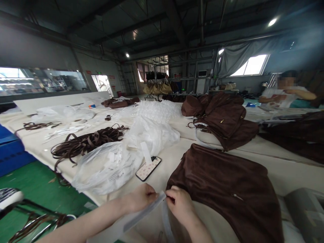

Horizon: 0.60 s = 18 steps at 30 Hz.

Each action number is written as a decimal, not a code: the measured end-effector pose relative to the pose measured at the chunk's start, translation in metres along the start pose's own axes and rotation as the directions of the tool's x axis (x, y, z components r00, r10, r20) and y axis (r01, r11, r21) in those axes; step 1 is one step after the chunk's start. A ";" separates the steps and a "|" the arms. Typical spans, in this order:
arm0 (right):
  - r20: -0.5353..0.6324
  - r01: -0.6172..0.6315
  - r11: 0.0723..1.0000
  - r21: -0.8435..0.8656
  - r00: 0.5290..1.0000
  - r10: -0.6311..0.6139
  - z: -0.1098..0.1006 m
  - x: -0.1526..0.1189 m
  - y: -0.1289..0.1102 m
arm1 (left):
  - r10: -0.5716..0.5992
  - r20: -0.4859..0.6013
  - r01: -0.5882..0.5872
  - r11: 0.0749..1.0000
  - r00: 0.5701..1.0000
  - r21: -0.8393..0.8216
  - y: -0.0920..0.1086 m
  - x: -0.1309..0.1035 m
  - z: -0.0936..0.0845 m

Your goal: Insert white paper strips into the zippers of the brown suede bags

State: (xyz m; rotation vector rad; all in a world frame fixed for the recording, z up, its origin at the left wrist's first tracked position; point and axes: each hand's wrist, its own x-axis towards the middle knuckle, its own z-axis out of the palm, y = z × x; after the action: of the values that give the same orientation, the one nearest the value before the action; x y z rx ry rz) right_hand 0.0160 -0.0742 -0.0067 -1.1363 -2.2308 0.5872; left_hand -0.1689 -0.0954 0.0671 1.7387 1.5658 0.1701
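My left hand (140,198) and my right hand (178,202) are close together at the table's front edge, both with fingers pinched. Between them is a pale translucent strip (144,213), its upper end at their fingertips; the left pinches it. My right fingers hold the same end, beside a second pale band hanging down. A dark brown bag (225,189) lies just right of my right hand. Beyond my hands rests a phone in a patterned case (148,169), with a white slip (146,152) lying across it.
Clear plastic bags (108,165) and a heap of brown straps (87,141) lie to the left. More brown bags (222,118) are piled farther back. A person (287,91) sits at the far right. A grey bin (306,206) stands at the right front.
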 end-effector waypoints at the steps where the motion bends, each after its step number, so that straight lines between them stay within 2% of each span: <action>1: 0.022 0.011 1.000 0.008 1.000 -0.011 0.000 0.000 0.000 | -0.001 0.036 0.000 0.999 0.999 0.033 0.002 0.000 -0.004; 4: 0.072 0.022 0.996 0.081 0.997 -0.028 0.003 -0.002 0.001 | -0.022 0.130 0.005 0.992 0.991 0.123 0.007 0.000 -0.014; 7: 0.061 -0.020 0.982 0.190 0.998 0.008 0.007 -0.003 0.005 | -0.074 0.172 0.050 0.989 0.982 0.139 0.012 0.003 -0.020; 12: 0.072 -0.064 0.941 0.333 0.996 0.042 0.007 -0.005 0.012 | -0.080 0.123 0.052 0.975 0.989 0.218 0.022 0.021 -0.014; 15: 0.130 -0.101 0.908 0.407 0.990 0.052 0.000 -0.005 0.016 | -0.063 0.082 0.035 0.954 0.995 0.299 0.030 0.030 -0.008; 18: 0.152 -0.144 0.902 0.407 0.984 0.088 -0.010 -0.004 0.019 | -0.073 0.071 0.044 0.936 0.995 0.349 0.038 0.033 -0.006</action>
State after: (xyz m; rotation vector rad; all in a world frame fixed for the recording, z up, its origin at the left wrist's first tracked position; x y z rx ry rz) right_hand 0.0358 -0.0657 -0.0119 -1.0317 -2.0107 1.1566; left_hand -0.1343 -0.0614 0.0818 1.9348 1.6579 -0.2198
